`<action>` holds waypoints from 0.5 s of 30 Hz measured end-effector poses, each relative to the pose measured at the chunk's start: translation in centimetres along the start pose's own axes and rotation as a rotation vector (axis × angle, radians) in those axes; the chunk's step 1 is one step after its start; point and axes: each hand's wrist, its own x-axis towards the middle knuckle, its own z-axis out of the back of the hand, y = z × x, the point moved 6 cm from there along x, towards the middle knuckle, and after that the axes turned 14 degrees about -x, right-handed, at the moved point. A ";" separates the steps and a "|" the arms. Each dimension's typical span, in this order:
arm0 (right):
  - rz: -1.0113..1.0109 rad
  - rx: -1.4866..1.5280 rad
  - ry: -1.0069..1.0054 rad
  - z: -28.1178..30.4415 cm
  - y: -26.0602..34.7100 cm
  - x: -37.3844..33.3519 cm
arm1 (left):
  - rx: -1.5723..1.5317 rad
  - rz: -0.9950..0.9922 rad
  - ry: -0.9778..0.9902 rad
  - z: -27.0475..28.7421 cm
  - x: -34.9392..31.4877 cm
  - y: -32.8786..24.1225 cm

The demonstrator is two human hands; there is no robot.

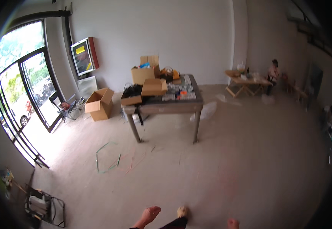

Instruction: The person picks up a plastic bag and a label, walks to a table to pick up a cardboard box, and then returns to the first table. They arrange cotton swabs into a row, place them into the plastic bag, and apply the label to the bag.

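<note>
Watching remotely, I am seeing an open carton (100,110) sitting on the floor left of the table (166,110), likely light and stiff-walled, best gripped by opposite sides rather than the floppy flaps. Nearer my hands, a green strap (97,162) is lying on the floor before the table, probably springy and slick, suiting a pinch at one end. My left hand (149,214) is angling inward, fingers loosely curling, nothing visible in it; my right hand (233,223) is barely showing, its finger state and contents impossible to tell.
</note>
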 end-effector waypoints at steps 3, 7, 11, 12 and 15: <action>-0.242 0.078 0.485 -4.9 -2.7 -1.4 | 0.019 -0.071 -0.027 0.1 12.5 -3.9; -0.692 0.593 0.564 -2.3 -2.5 1.9 | -0.037 -0.080 -0.010 0.8 27.1 -10.8; -0.690 0.596 0.379 -2.4 -3.0 12.5 | -0.079 -0.145 0.015 0.2 40.4 -12.9; -0.671 0.562 0.400 -2.2 -2.7 15.9 | -0.101 -0.174 0.005 0.3 43.2 -12.9; -0.602 0.447 0.470 -0.9 -1.8 27.2 | -0.091 -0.200 -0.096 2.2 51.5 -12.6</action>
